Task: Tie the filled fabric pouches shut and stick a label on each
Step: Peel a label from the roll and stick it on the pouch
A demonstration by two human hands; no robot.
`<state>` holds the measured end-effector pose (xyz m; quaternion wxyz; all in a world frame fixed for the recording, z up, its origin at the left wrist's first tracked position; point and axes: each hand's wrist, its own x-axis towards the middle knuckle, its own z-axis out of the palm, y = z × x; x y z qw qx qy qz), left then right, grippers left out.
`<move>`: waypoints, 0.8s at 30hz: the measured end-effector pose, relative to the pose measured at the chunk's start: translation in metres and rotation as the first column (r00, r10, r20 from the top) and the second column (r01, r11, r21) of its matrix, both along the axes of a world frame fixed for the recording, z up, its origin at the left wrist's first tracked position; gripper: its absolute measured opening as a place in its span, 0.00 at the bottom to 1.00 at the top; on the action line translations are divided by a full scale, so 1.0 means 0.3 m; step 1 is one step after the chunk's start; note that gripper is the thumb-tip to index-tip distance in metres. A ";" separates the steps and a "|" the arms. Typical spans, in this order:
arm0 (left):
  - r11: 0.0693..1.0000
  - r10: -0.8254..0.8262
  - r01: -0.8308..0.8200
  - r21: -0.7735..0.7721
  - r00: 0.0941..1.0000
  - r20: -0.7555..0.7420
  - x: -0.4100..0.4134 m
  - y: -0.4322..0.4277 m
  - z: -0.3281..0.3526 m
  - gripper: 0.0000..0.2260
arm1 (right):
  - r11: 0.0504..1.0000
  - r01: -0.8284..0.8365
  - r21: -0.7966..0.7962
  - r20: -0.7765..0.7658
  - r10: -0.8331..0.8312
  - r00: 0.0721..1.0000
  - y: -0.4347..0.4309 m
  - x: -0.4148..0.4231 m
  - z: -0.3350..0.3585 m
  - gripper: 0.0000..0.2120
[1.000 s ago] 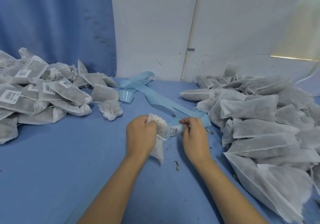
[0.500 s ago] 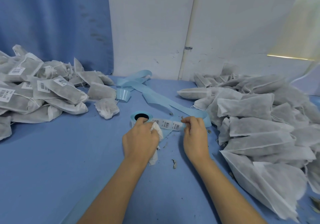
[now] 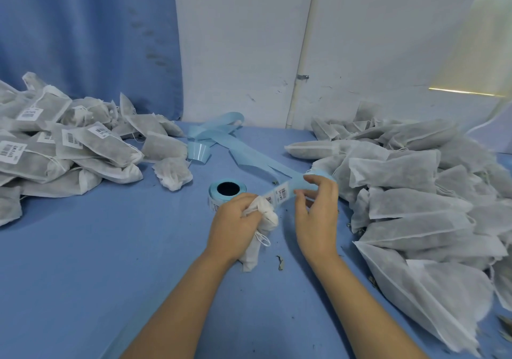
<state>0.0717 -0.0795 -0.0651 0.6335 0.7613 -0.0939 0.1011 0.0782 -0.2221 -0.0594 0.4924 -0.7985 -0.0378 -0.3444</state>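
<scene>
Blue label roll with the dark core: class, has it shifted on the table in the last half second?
No. The blue label roll stays right of the crumpled white fabric pouch, same gap as before.

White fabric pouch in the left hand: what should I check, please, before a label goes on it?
1. White fabric pouch held firmly by left hand: ok.
2. Pouch neck tied: cannot tell, it is bunched in the fingers.
3. Right hand pinches pale blue label strip: ok.
4. White barcode label peeled free: not ok, the visible ones lie on the strip.
5. Flat pouch face exposed: not ok.
</scene>
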 end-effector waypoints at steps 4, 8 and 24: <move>0.987 -0.059 0.042 -0.156 0.993 -0.105 -0.001 0.004 0.004 0.13 | 0.997 -0.074 -0.013 -0.222 0.069 0.972 0.010 -0.002 -0.010 0.11; 0.986 -0.068 0.046 -0.160 0.989 -0.134 -0.002 0.003 0.006 0.17 | 0.978 -0.168 0.125 -0.305 0.199 0.931 0.025 -0.012 -0.004 0.15; 0.974 -0.026 -0.008 -0.224 0.988 -0.151 -0.009 0.004 0.021 0.15 | 0.920 -0.039 0.390 -0.202 0.126 0.971 0.012 -0.001 0.001 0.10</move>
